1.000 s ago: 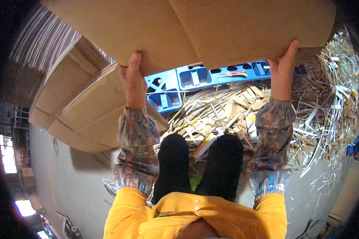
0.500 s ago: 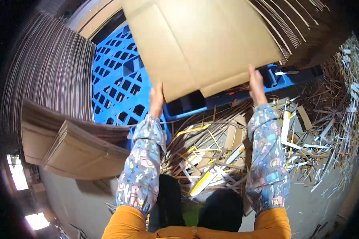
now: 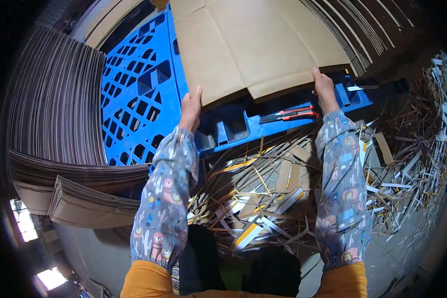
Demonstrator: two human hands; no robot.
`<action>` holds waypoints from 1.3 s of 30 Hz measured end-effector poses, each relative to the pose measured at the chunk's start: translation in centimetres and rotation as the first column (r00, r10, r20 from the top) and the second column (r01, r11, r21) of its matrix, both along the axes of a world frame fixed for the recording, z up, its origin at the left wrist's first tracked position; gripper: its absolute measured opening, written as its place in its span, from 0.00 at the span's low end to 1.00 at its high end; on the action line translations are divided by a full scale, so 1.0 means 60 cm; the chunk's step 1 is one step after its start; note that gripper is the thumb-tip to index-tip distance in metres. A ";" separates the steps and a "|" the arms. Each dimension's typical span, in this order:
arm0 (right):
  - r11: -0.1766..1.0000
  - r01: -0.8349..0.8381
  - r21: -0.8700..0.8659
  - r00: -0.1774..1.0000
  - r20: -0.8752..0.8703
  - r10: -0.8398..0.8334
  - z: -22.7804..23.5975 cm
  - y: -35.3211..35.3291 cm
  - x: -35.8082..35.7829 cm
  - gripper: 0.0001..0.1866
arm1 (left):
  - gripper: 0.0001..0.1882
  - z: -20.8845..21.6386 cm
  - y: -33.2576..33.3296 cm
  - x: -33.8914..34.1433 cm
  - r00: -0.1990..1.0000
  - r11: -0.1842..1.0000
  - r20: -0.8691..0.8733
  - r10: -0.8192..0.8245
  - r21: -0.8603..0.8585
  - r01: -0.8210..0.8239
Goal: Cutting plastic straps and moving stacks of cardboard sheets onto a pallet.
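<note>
Between the fingers of both hands and stretching away beyond them, a creased brown cardboard sheet [image 3: 263, 44] lies above a blue plastic pallet [image 3: 178, 107], its near edge stepped about midway from one thumb to the other. At the sheet's near left corner is the left hand [image 3: 189, 109], thumb pointing away from the body along the side; its other fingers are mostly hidden, so I cannot tell whether they are clamped on the board. The right hand [image 3: 325, 90] has its thumb tip at the near edge, with the fingers bent below it, and whether these press together on the sheet cannot be told either

Nearer the body than the fingertips, and closer to the right ones, a red and black utility knife [image 3: 289, 114] rests on the pallet's front part. Just to the right of the right fingers lies a slim, pale-tipped object [image 3: 362, 88]. Farther out past those fingers, the edges of stacked cardboard [image 3: 355, 37] fan away

Well to the left of the left fingers stands a tall pile of cardboard [image 3: 59, 94], with folded cardboard pieces [image 3: 94, 206] on the near side of it. Below both hands, between the patterned sleeve covers [image 3: 166, 193], spread tangled cardboard scraps [image 3: 288, 176], some white and yellow
</note>
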State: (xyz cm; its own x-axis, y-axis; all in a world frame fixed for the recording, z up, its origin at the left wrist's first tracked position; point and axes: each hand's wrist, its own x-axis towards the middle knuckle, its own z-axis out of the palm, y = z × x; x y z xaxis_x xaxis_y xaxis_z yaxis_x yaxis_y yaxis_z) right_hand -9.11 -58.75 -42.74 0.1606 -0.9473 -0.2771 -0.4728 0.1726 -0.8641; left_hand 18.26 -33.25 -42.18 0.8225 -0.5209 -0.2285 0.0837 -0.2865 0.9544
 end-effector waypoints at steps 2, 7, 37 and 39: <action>0.979 -0.041 -0.202 0.978 -0.209 -0.002 -0.049 -0.071 -0.060 0.31 | 0.25 -0.022 -0.059 -0.019 0.996 0.996 0.047 -0.070 0.055 0.067; 0.941 -0.100 -0.322 0.960 -0.279 0.006 -0.045 -0.057 -0.051 0.31 | 0.28 -0.039 -0.063 -0.022 0.911 0.936 0.389 -0.139 0.351 -0.008; 0.964 -0.084 -0.252 0.964 0.224 0.142 0.234 0.680 -0.391 0.08 | 0.52 0.426 0.664 0.107 -0.012 0.796 0.891 -0.454 0.400 -0.454; 0.961 -0.139 -0.239 0.962 0.197 0.189 0.253 0.692 -0.398 0.08 | 0.54 0.428 0.661 0.111 -0.014 0.774 0.872 -0.489 0.426 -0.469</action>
